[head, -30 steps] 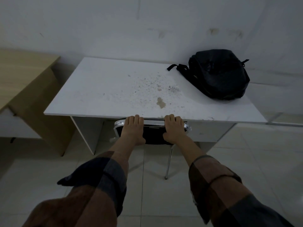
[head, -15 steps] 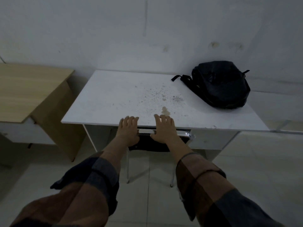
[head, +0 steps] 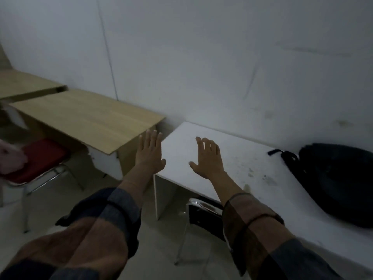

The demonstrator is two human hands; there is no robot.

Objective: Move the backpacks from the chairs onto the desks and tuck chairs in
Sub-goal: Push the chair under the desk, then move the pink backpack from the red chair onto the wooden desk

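A black backpack point(head: 337, 182) lies on the right part of the white desk point(head: 201, 138). Under that desk's front edge stands a black chair with a chrome frame point(head: 203, 209), pushed in, with only its backrest and one leg showing. My left hand point(head: 149, 154) hovers open past the desk's left corner, holding nothing. My right hand point(head: 207, 158) is raised open over the desk top, fingers spread. At the far left a red-seated chair point(head: 40, 158) stands out from a wooden desk point(head: 90, 116), with a pale pink thing point(head: 10, 158) on it, blurred and cut off by the frame edge.
A second wooden desk top point(head: 24, 83) is behind the first at the far left. A white wall point(head: 201, 57) runs behind all the desks. Pale tiled floor point(head: 80, 203) lies between me and the red chair.
Both hands have let go of the black chair's backrest and lifted open. The view has swung left, bringing the wooden desk and red chair into sight.
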